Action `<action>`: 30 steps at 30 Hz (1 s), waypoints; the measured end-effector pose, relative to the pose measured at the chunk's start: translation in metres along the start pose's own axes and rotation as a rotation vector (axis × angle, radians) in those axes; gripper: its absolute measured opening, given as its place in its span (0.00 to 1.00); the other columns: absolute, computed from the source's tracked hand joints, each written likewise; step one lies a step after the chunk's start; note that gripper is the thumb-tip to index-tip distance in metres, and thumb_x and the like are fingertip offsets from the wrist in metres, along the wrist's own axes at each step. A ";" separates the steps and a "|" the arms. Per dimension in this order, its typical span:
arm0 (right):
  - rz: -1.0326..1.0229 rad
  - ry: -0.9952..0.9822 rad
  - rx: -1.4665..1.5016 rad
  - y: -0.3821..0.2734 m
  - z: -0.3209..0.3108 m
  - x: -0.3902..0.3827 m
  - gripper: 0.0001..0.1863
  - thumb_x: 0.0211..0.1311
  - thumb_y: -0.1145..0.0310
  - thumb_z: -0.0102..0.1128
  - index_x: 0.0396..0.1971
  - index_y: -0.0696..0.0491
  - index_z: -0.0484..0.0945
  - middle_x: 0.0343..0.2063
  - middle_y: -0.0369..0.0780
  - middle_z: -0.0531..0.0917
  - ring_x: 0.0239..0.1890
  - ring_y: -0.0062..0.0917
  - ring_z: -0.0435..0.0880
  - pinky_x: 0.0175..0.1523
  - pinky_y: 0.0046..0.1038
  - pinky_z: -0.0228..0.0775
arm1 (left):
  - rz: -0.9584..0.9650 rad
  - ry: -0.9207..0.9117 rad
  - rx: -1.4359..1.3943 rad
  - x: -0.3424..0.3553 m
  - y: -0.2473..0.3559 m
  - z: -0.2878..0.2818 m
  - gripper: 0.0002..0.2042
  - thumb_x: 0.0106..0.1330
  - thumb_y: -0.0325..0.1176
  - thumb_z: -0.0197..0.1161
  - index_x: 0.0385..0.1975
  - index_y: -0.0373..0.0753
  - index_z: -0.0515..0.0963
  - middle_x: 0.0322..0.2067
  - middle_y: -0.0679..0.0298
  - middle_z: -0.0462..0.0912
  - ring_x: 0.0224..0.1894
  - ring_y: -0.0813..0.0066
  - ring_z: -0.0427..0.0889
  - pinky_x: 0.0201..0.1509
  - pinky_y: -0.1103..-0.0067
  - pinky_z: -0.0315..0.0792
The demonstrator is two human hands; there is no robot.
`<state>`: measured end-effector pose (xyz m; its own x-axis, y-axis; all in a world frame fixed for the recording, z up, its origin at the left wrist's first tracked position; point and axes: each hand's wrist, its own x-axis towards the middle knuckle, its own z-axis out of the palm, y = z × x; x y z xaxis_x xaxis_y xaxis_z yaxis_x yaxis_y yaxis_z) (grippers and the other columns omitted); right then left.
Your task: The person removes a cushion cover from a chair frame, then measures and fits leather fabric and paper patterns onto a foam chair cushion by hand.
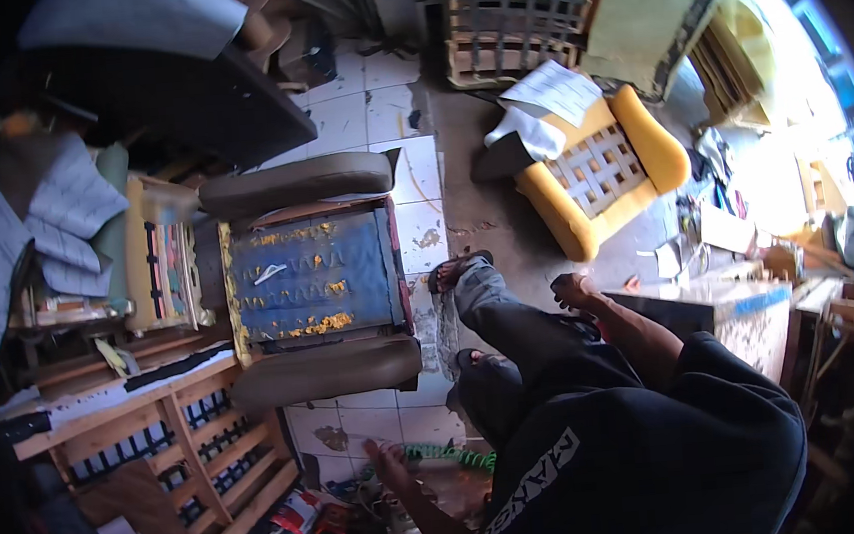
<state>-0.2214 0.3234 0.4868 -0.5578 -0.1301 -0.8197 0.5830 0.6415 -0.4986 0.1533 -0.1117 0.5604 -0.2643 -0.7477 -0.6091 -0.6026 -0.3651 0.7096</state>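
My left hand [391, 467] hangs low near the picture's bottom, fingers apart and nothing seen in it, close to a coiled green hose [450, 454]. My right hand [575, 291] is beside my leg, its fingers curled in; whether anything is inside them is hidden. Neither hand touches the furniture. Left of my feet stands a stripped armchair frame with a worn blue seat base [312, 276], bits of yellow foam on it, between two brown padded arms [297, 184]. Beyond my right hand is a yellow padded seat frame [568, 216] with woven webbing, patterned sheets lying on it.
A slatted wooden frame [175, 437] leans at the lower left, under piled frames and patterned fabric sheets [66, 210]. A webbed frame [522, 13] stands at the far side. A cabinet-like block [753, 327] is at my right. Clutter [302, 528] covers the floor at bottom.
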 end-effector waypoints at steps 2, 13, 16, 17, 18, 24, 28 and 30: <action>-0.553 -0.036 -1.144 0.116 0.011 0.007 0.18 0.70 0.61 0.57 0.48 0.59 0.85 0.37 0.46 0.89 0.35 0.30 0.89 0.37 0.31 0.83 | 0.191 -0.261 0.615 0.003 -0.003 -0.061 0.16 0.72 0.45 0.59 0.49 0.39 0.80 0.39 0.62 0.83 0.40 0.67 0.83 0.44 0.72 0.76; 0.485 0.322 0.397 0.202 0.005 -0.173 0.17 0.58 0.63 0.58 0.45 0.49 0.90 0.43 0.46 0.90 0.48 0.37 0.90 0.53 0.36 0.81 | -0.180 -0.707 0.939 -0.045 -0.033 0.054 0.14 0.75 0.42 0.57 0.49 0.40 0.79 0.39 0.61 0.84 0.37 0.66 0.84 0.40 0.70 0.79; 0.356 0.600 0.588 0.290 0.013 -0.138 0.18 0.57 0.63 0.58 0.45 0.49 0.90 0.44 0.47 0.90 0.50 0.39 0.89 0.55 0.36 0.79 | -0.368 -0.758 0.543 -0.026 0.030 0.188 0.13 0.76 0.42 0.56 0.49 0.41 0.79 0.39 0.61 0.85 0.36 0.66 0.84 0.39 0.69 0.79; 0.403 0.613 0.625 0.340 0.028 -0.140 0.19 0.57 0.62 0.59 0.45 0.49 0.90 0.46 0.48 0.89 0.51 0.40 0.89 0.57 0.36 0.78 | -0.170 -0.823 0.523 -0.051 0.053 0.250 0.12 0.78 0.40 0.54 0.49 0.41 0.78 0.38 0.61 0.84 0.34 0.70 0.84 0.38 0.72 0.79; 0.367 0.426 0.443 0.245 0.023 -0.123 0.19 0.58 0.62 0.59 0.46 0.49 0.90 0.47 0.49 0.89 0.53 0.42 0.88 0.59 0.36 0.78 | -0.054 -0.725 0.370 -0.043 0.110 0.258 0.08 0.77 0.35 0.56 0.45 0.38 0.79 0.32 0.64 0.83 0.28 0.77 0.82 0.28 0.82 0.76; 0.215 0.398 0.229 0.173 -0.051 -0.122 0.21 0.59 0.59 0.58 0.48 0.53 0.87 0.47 0.51 0.87 0.53 0.46 0.87 0.62 0.38 0.76 | 0.256 -0.752 0.680 -0.020 0.216 0.401 0.13 0.79 0.37 0.53 0.49 0.36 0.79 0.33 0.65 0.83 0.28 0.80 0.81 0.29 0.83 0.75; 0.269 0.470 0.290 0.172 -0.083 -0.123 0.20 0.62 0.60 0.57 0.49 0.52 0.87 0.45 0.51 0.88 0.51 0.44 0.88 0.60 0.39 0.77 | 0.234 -0.896 1.008 -0.026 0.185 0.480 0.12 0.75 0.37 0.57 0.47 0.39 0.83 0.31 0.65 0.85 0.26 0.77 0.83 0.33 0.78 0.77; 0.281 0.572 0.391 0.149 -0.093 -0.113 0.19 0.65 0.60 0.55 0.49 0.52 0.87 0.44 0.52 0.88 0.51 0.45 0.88 0.59 0.40 0.77 | 0.515 -0.957 1.177 -0.001 0.154 0.503 0.12 0.72 0.39 0.60 0.46 0.41 0.85 0.34 0.63 0.88 0.31 0.73 0.87 0.40 0.74 0.80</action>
<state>-0.1261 0.5041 0.5313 -0.5149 0.4807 -0.7098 0.8569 0.2630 -0.4434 -0.3182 0.1124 0.4921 -0.6928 0.1217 -0.7108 -0.4020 0.7531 0.5208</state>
